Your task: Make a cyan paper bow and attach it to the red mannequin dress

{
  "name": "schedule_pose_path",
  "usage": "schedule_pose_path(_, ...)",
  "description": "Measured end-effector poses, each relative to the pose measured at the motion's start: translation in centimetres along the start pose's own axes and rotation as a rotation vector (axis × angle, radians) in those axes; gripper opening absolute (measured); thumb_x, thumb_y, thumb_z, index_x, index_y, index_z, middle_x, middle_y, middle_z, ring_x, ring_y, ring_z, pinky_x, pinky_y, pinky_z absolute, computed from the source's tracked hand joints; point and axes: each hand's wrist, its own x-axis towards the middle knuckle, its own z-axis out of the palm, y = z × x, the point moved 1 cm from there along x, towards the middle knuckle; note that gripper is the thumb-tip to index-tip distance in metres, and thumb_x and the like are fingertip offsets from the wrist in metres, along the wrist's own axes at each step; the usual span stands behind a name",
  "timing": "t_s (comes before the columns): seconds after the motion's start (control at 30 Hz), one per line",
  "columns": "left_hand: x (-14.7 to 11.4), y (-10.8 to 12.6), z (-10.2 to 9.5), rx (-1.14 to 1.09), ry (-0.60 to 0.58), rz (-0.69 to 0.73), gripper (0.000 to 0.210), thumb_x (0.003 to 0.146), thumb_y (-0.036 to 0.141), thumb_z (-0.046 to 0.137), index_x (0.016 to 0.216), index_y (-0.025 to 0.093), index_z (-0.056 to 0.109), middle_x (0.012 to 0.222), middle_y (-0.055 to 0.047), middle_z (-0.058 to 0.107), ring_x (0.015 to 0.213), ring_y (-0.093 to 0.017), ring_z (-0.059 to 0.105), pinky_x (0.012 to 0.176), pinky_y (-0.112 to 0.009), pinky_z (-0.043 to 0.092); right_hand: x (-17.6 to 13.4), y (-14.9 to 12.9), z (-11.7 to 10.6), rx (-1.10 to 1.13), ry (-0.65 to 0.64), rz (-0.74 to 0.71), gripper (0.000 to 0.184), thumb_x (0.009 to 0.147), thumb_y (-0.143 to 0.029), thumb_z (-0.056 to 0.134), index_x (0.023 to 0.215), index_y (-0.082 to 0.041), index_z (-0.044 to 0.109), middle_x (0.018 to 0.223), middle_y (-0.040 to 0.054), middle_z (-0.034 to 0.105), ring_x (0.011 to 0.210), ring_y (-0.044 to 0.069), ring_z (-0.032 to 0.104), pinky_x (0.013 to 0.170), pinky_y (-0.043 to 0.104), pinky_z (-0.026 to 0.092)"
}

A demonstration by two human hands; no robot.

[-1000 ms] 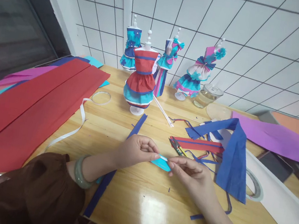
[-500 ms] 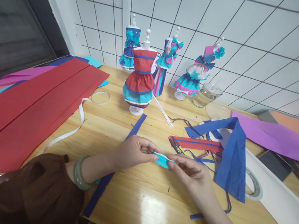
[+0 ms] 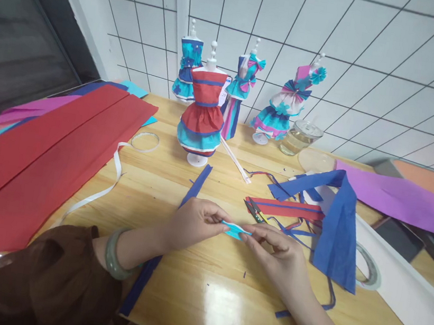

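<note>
Between my two hands is a small turquoise crepe-paper piece (image 3: pixel 235 231) with a white upper edge, held above the table. My left hand (image 3: pixel 196 224) pinches its left end between thumb and fingers. The right end is pinched by my right hand (image 3: pixel 279 253). Part of the piece is hidden under my fingertips. A long blue paper strip (image 3: pixel 197 186) lies under my left wrist. Thread snips (image 3: pixel 255 211) rest on a red strip with a blue line (image 3: pixel 286 209), beyond my right hand.
Ahead stands a dress form in a red and turquoise dress (image 3: pixel 205 107), with several dressed forms behind it. A glass of pale liquid (image 3: pixel 300 139) stands at the back. Red paper (image 3: pixel 53 162) covers the left; blue paper (image 3: pixel 336 242) and a tape roll (image 3: pixel 371 268) lie right.
The turquoise piece has tilted or folded slightly, so less of its front face shows. Both hands keep their pinch and have barely moved.
</note>
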Motion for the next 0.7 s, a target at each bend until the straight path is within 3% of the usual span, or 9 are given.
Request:
schedule_pose_path(0.3,0.2,0.04,-0.35,0.264,0.013,0.095,0.018,0.073,0.028,0.058,0.078,0.014,0.068,0.072,-0.005,0.065,0.066,-0.013,0.059,0.059,-0.021,0.044,0.16,0.11,-0.06,-0.023,-0.051,0.026,0.016,0.079,-0.03,0.055,0.082,-0.021,0.068,0.077,0.0061,0.069,0.069,0.019,0.061,0.063,0.029,0.048)
schedule_pose_path(0.47,0.25,-0.01,-0.45,0.168,-0.052,0.043,0.018,0.072,0.028,0.058,0.077,0.014,0.067,0.075,-0.005,0.066,0.068,-0.013,0.06,0.059,-0.02,0.045,0.2,0.34,0.02,0.053,-0.117,0.073,0.019,0.08,-0.033,0.053,0.08,-0.019,0.066,0.075,0.0055,0.067,0.069,0.018,0.06,0.062,0.027,0.047)
schedule_pose_path(0.7,0.2,-0.55,-0.48,-0.109,-0.175,-0.135,0.022,0.068,0.029,0.062,0.081,0.011,0.064,0.072,-0.006,0.068,0.064,-0.013,0.06,0.061,-0.023,0.047,-0.16,0.39,0.12,0.201,-0.199,0.287,0.03,0.079,-0.04,0.054,0.088,-0.014,0.066,0.052,0.0012,0.063,0.049,0.014,0.056,0.052,0.025,0.044)
